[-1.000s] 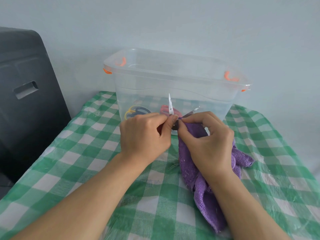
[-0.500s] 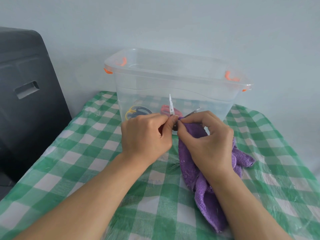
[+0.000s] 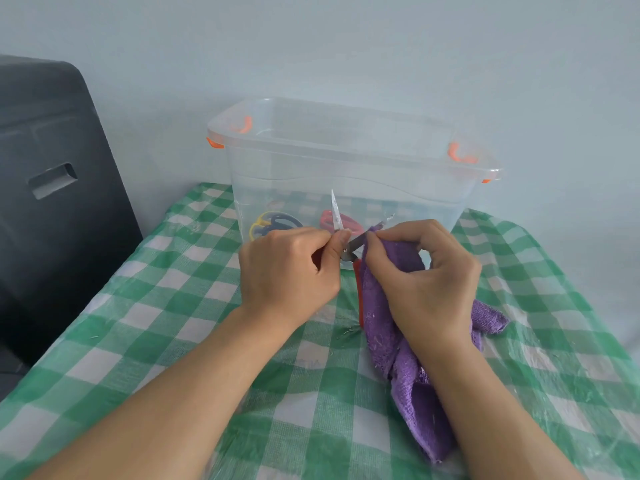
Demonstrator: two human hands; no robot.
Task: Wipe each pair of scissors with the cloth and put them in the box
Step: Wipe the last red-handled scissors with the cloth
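My left hand (image 3: 289,268) grips a pair of red-handled scissors (image 3: 348,245) near the pivot, blades spread apart, one pointing up and one to the right. My right hand (image 3: 426,282) pinches a purple cloth (image 3: 401,337) around the right-hand blade; the cloth hangs down onto the table. Just behind my hands stands a clear plastic box (image 3: 349,168) with orange latches. Through its wall I see a yellow-and-dark pair of scissors (image 3: 273,225) and a red pair (image 3: 343,221) lying on its floor.
A green-and-white checked tablecloth (image 3: 166,306) under clear plastic covers the table. A dark grey bin or cabinet (image 3: 52,202) stands at the left, beside the table edge. A pale wall rises close behind the box.
My right hand with the cloth has slid a little outward along the right-hand blade, baring more of the pivot and a red handle. The left hand has hardly moved.
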